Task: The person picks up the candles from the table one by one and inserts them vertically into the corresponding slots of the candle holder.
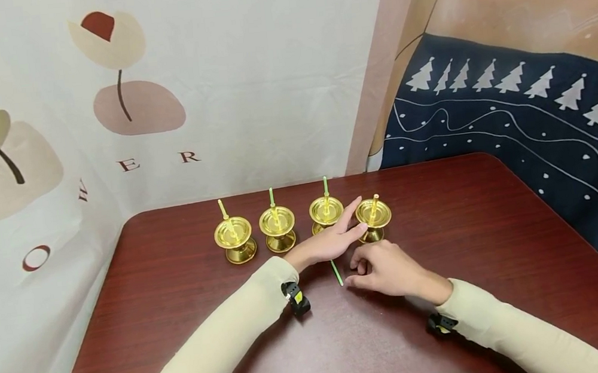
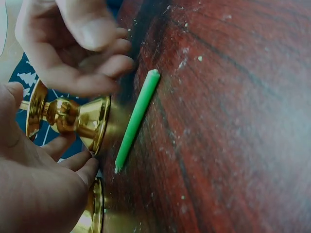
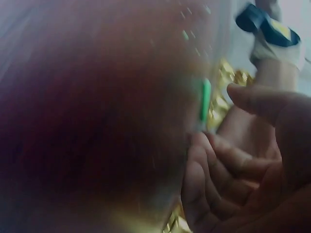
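A thin green candle lies on the tabletop between my hands. My right hand is beside it, fingers loosely bent and thumb apart, with nothing held; the right wrist view shows the candle just past its fingertips. My left hand reaches to the rightmost gold candle holder, fingers fairly straight along its side and thumb near its dish. In the left wrist view, some of these fingers pass behind the holder. A short pale stub stands at this holder's centre. The right wrist view is blurred.
Three more gold holders stand in the row to the left. The left one bears a yellowish candle; the middle one and the one behind my left hand bear green candles. Printed cloth hangs behind the dark red table.
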Available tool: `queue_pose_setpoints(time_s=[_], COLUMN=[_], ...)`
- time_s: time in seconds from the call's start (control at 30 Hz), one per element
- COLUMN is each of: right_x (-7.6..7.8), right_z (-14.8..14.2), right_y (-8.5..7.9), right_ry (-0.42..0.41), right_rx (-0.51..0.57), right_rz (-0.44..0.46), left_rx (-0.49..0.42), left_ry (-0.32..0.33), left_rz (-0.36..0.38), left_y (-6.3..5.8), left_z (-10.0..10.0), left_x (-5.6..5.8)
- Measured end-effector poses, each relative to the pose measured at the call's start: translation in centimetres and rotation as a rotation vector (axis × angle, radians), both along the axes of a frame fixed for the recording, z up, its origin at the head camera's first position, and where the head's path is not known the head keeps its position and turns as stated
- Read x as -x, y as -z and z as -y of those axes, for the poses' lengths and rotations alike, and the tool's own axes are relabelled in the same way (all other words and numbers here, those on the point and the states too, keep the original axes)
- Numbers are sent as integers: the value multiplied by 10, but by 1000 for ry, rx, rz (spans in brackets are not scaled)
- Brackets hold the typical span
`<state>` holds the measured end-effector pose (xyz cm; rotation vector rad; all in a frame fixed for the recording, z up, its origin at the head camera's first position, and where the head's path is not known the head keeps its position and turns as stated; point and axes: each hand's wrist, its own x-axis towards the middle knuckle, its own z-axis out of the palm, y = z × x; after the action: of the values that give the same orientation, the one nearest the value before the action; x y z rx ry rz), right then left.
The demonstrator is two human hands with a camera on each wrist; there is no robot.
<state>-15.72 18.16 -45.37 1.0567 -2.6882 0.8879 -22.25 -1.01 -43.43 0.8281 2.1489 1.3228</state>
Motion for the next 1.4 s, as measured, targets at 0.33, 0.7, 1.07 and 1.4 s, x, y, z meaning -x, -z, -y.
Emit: queue_pose_setpoints(time_s=[0.33, 0.7, 1.07, 1.4], right_x=[31, 15, 2, 8], right_z=[15, 7, -14, -49], right_y=[53, 10, -21, -55], right_ry=[78, -55, -94, -136], right_rx=[-80, -17, -139, -116], right_rz=[55, 158, 216, 355], left_rx=[-49, -32, -15, 73], left_ry=[-9, -34, -38, -144], left_rz=[84, 53, 50, -11], left_y=[11, 14, 3, 10], left_z=[-1, -3, -2, -9], left_x=[5, 5, -3, -4])
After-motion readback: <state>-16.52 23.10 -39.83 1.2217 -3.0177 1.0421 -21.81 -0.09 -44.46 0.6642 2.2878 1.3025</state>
